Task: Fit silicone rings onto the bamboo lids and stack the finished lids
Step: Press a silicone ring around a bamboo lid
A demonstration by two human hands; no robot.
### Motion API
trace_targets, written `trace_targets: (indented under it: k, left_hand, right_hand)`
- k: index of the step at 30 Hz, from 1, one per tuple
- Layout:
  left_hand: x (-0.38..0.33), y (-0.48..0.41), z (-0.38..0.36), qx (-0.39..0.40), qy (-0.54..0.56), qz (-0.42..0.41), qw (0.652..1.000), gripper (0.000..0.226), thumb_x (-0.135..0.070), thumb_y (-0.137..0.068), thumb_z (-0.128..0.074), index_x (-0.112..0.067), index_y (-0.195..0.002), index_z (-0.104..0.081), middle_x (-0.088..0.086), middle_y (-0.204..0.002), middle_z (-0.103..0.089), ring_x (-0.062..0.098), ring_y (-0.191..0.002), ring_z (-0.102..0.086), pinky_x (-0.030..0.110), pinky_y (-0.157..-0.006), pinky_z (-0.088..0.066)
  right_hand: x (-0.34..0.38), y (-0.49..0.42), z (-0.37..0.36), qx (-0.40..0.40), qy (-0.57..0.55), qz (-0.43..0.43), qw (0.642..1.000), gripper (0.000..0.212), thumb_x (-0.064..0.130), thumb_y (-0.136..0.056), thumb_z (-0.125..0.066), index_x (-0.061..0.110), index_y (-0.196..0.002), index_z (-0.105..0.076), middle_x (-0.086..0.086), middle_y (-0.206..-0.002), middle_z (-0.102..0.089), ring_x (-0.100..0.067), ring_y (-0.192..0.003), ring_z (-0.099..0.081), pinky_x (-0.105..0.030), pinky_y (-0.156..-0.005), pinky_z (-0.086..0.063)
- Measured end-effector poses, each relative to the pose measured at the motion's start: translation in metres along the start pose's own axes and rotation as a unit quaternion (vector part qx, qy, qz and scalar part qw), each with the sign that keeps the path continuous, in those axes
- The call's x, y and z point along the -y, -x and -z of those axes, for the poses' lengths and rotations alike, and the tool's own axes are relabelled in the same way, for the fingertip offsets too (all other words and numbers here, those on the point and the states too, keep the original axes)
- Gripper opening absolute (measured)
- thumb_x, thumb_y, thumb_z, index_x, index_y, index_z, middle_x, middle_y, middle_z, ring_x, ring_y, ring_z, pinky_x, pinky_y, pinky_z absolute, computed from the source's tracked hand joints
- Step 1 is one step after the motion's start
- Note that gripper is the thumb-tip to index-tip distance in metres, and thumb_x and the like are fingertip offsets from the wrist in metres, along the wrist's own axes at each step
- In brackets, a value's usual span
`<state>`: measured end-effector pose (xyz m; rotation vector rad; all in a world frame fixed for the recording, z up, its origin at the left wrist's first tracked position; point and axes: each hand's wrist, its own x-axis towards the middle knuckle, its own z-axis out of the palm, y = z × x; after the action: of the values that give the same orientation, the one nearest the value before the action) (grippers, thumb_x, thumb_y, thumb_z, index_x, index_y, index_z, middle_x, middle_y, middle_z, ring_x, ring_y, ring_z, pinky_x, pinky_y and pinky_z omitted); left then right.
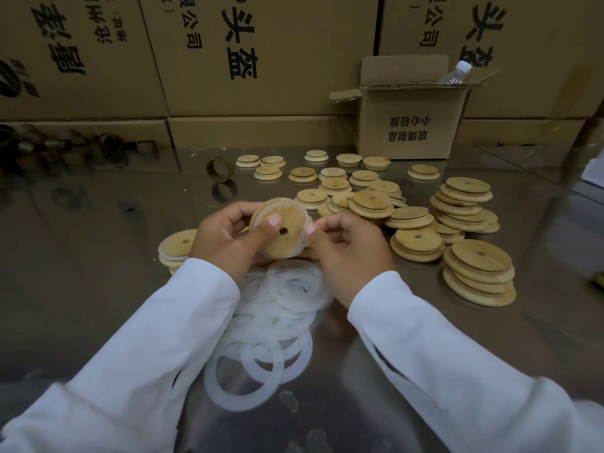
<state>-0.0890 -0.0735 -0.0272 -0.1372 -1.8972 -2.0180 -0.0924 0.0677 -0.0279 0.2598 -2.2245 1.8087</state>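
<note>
Loose rings (287, 289) at the table's (98, 256) near edge; our left hand (225, 240) grips a lid (287, 220), right hand (346, 250) pinches its ring (303, 243); many bare lids (464, 204) remain.

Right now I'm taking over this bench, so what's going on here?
A person's left hand grips a bamboo lid while the right hand pinches a silicone ring onto its rim. Loose rings lie on the table beneath; a short finished stack sits left, bare lids piled right.
</note>
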Motion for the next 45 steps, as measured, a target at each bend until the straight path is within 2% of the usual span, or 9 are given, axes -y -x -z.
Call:
trace_targets:
  k: [4,8,12,17,23,27,32,41,45]
  left_hand:
    - [-0.001,0.0,0.0,0.022,0.031,0.016,0.999,0.025,-0.023,-0.06,-0.068,-0.016,-0.083,-0.066,0.001,-0.078,-0.072,0.017,-0.075,-0.068,0.031,-0.064,-0.058]
    - [0.002,0.001,-0.001,0.062,0.031,0.042,0.997,0.03,-0.018,-0.053,-0.071,-0.013,-0.082,-0.064,0.003,-0.078,-0.07,0.018,-0.071,-0.067,0.027,-0.062,-0.057]
    - [0.005,0.0,-0.002,0.062,0.024,0.037,0.997,0.017,-0.003,-0.066,-0.069,-0.011,-0.079,-0.062,0.004,-0.079,-0.069,0.018,-0.071,-0.065,0.026,-0.062,-0.056]
    - [0.004,-0.002,0.002,0.056,0.002,-0.004,0.998,0.017,-0.001,-0.073,-0.067,-0.016,-0.081,-0.063,-0.004,-0.071,-0.071,0.011,-0.066,-0.068,0.025,-0.062,-0.057]
    - [0.001,-0.004,0.008,0.051,-0.018,-0.032,0.998,0.028,-0.023,-0.061,-0.069,-0.022,-0.088,-0.066,-0.005,-0.081,-0.073,0.012,-0.076,-0.07,0.023,-0.06,-0.055]
    - [0.002,-0.006,0.009,0.049,-0.015,-0.024,0.998,0.031,-0.027,-0.06,-0.07,-0.023,-0.091,-0.067,-0.002,-0.085,-0.074,0.016,-0.081,-0.07,0.027,-0.063,-0.057]
    - [0.001,-0.006,0.009,0.052,-0.005,-0.006,0.999,0.031,-0.025,-0.06,-0.073,-0.021,-0.09,-0.068,0.001,-0.085,-0.074,0.021,-0.083,-0.069,0.031,-0.067,-0.059]
    - [-0.003,-0.004,0.009,0.041,0.027,0.018,0.999,0.024,-0.017,-0.065,-0.066,-0.015,-0.089,-0.065,-0.001,-0.076,-0.073,0.015,-0.074,-0.07,0.026,-0.059,-0.057]
    - [-0.006,-0.001,0.004,0.039,0.086,0.057,0.994,0.018,-0.001,-0.074,-0.061,-0.006,-0.091,-0.06,0.004,-0.075,-0.072,0.018,-0.072,-0.07,0.031,-0.061,-0.059]
  right_hand:
    - [-0.002,0.006,-0.003,-0.013,0.079,0.036,0.996,0.009,0.034,-0.086,-0.059,0.031,-0.083,-0.051,0.015,-0.07,-0.056,0.0,-0.066,-0.053,-0.012,-0.058,-0.041]
    - [0.0,0.004,0.002,-0.072,0.086,0.058,0.992,0.02,0.028,-0.084,-0.061,0.031,-0.067,-0.052,0.018,-0.064,-0.055,0.006,-0.064,-0.053,-0.006,-0.053,-0.039]
    - [0.001,0.003,0.005,-0.095,0.09,0.057,0.99,0.019,0.028,-0.08,-0.065,0.029,-0.063,-0.057,0.019,-0.066,-0.059,0.002,-0.071,-0.056,-0.01,-0.06,-0.039]
    - [0.004,-0.003,0.009,-0.082,0.023,-0.007,0.996,0.013,0.025,-0.078,-0.07,0.026,-0.065,-0.066,0.015,-0.067,-0.064,0.0,-0.068,-0.058,-0.012,-0.061,-0.041]
    - [0.008,-0.003,0.01,-0.059,-0.03,-0.044,0.997,0.017,0.023,-0.078,-0.071,0.026,-0.061,-0.066,0.019,-0.063,-0.061,0.018,-0.058,-0.051,0.003,-0.048,-0.034]
    - [0.011,-0.004,0.013,-0.052,-0.054,-0.07,0.995,0.021,0.023,-0.077,-0.071,0.027,-0.058,-0.066,0.02,-0.066,-0.062,0.007,-0.062,-0.054,-0.001,-0.044,-0.035]
    - [0.012,-0.003,0.014,-0.043,-0.054,-0.078,0.995,0.019,0.023,-0.077,-0.071,0.026,-0.059,-0.066,0.021,-0.068,-0.062,0.008,-0.063,-0.051,-0.001,-0.043,-0.035]
    - [0.012,0.004,0.005,-0.042,-0.004,0.024,0.999,0.016,0.02,-0.08,-0.068,0.025,-0.065,-0.063,0.012,-0.071,-0.065,0.0,-0.068,-0.059,-0.009,-0.061,-0.043]
    - [0.01,0.007,0.005,-0.072,0.062,0.067,0.993,0.016,0.024,-0.081,-0.067,0.028,-0.068,-0.06,0.016,-0.066,-0.062,0.002,-0.068,-0.058,-0.005,-0.056,-0.042]
